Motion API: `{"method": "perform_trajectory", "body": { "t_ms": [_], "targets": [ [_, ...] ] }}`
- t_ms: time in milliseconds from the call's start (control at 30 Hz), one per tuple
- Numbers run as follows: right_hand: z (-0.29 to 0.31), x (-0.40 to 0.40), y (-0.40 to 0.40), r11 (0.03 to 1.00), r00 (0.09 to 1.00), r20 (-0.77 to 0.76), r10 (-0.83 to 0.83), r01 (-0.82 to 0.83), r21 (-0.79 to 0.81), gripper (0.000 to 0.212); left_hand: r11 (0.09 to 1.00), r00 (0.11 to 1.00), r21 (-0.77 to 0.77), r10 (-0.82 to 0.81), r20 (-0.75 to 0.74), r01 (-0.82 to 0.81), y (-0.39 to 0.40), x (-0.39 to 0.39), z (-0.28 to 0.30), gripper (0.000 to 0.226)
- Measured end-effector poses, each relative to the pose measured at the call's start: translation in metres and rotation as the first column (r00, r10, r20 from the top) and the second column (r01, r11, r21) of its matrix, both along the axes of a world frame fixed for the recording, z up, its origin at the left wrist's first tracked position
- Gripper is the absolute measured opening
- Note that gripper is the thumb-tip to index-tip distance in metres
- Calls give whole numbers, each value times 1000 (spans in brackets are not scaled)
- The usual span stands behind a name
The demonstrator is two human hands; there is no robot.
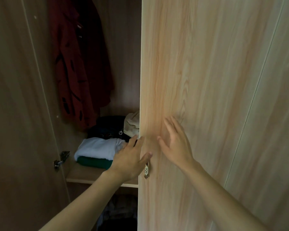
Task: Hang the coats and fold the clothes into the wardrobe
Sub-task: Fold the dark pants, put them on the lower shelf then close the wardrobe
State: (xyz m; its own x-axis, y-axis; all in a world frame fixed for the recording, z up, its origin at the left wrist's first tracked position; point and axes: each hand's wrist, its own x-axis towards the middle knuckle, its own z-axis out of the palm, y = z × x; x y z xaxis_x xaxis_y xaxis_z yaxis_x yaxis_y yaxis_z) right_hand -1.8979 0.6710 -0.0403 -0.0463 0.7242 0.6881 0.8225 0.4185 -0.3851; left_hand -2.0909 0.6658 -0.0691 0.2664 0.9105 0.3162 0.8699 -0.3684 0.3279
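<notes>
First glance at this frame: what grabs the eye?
The pale wooden wardrobe door fills the right half, with the left hand at its edge and the right hand flat on its face. Inside at left hangs a dark red coat above folded clothes on a shelf.

The opening into the wardrobe is bounded right of the left hand [130,157] by the light wooden door [198,97], whose edge is met by that hand's straight fingers just above the handle [146,170]. Beyond the fingertips, the shelf [83,176] is occupied by a folded pale blue garment [97,147] on a green one [93,162], with dark clothes [110,126] and a beige bundle [132,125] behind. Above these, free room is narrowed by a hanging red coat [78,72]. A bare strip of shelf is left below the wrist. The right hand [175,144] is laid flat on the door's face.
</notes>
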Motion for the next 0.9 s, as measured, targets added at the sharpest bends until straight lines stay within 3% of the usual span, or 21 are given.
{"method": "perform_trajectory", "body": {
  "t_ms": [400, 900],
  "targets": [
    [-46, -59, -43, 908, 919, -145, 367, -387, -158, 62, 971, 970, 18, 236, 48, -237, -94, -54, 10, 58],
    [-19, -235, -140, 891, 906, -122, 406, -422, -170, 63, 938, 957, 202, 262, 122, -282, -212, -226, 37, 55]
  ]
}}
